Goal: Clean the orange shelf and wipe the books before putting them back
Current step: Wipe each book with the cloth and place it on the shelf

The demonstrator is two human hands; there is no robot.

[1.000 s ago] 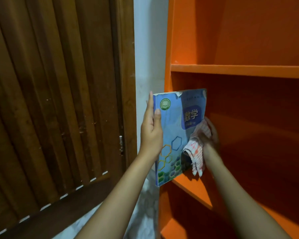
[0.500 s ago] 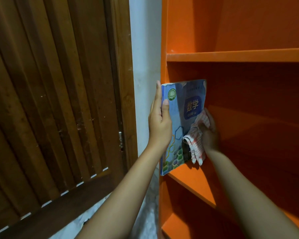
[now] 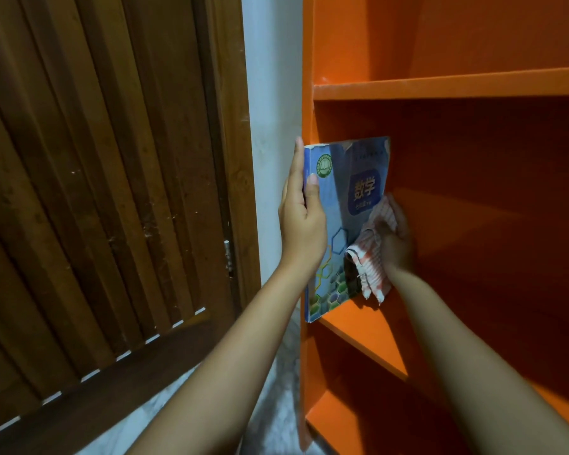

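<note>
Left hand (image 3: pixel 301 221): pinches the blue paperback maths textbook (image 3: pixel 349 178) by its spine, steadying it upright for wiping.
Right hand (image 3: pixel 396 238): clasps the red-and-white striped cloth (image 3: pixel 372 257) against the cover.
Book's place: at the left front edge of the orange wooden shelf (image 3: pixel 440 85).
Count: one book, one cloth, three boards.

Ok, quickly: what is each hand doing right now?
Left hand: grips the blue book at its spine.
Right hand: holds the striped cloth against the book.
</note>
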